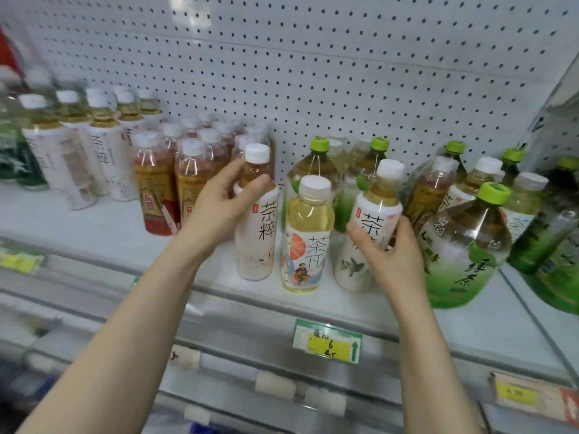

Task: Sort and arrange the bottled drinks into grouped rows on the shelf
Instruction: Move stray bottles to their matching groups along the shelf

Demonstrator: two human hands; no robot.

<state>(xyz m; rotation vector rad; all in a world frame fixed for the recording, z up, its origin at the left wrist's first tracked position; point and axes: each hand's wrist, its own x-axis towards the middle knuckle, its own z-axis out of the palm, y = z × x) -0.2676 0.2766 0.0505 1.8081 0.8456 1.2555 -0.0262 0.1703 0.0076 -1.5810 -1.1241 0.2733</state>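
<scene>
Both bare forearms reach up from the bottom of the head view toward the shelf (94, 233); just past them, on the shelf's front lip, sits a green and yellow price tag (328, 341).

Left hand (219, 205) is wrapped around the neck and shoulder of a pink-labelled tea bottle (257, 214), thumb across the front under the white cap, fingers behind; gripping high like this looks meant to let the bottle be lifted or slid while its base stays near the shelf; whether the base touches cannot be told. Right hand (388, 249) is closed on the waist of a white-labelled tea bottle (366, 233), which tilts to the right, so it seems to be mid-move, not set down. Between the two stands an orange-illustrated bottle (305, 236), upright and free of either hand.

Behind them the sorting is partly done, by the look of it; red-and-gold bottles (156, 189) stand in tidy files to the left, with white-labelled bottles (103, 145) grouped beyond them; to the right, green-capped bottles (463, 245) and white-capped ones crowd together unsorted, some leaning. My guess is that the two held bottles share a brand and are being brought together into one row; the pegboard back wall (313, 73) limits how deep each file can go.
</scene>
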